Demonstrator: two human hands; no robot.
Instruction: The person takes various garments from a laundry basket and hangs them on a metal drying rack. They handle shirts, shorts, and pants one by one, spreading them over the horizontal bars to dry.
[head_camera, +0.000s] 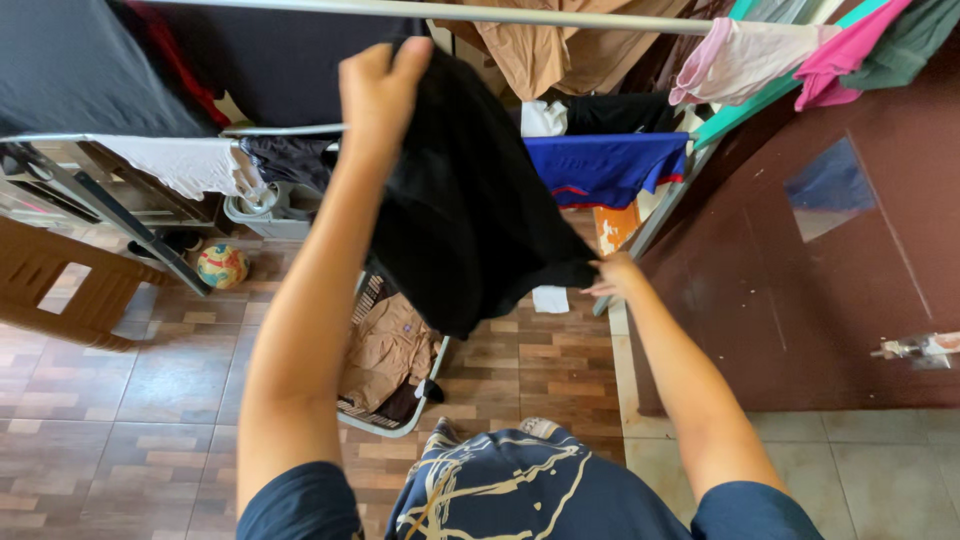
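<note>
Floor: brown wood-pattern tiles; a laundry basket of clothes stands below the hands.
Room: drying rack rail overhead, dark door at right.
Left hand: raised, clenched on the black garment's top edge.
Black garment: hangs below the rail, long axis slanting down to the right.
Right hand: apparently pinching its lower corner, partly hidden.

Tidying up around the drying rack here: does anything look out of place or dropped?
A small white cloth lies on the tiled floor beneath the rack, apart from the laundry basket, as if dropped. A colourful ball also sits under the rack. The black garment held by both hands looks fine.
</note>
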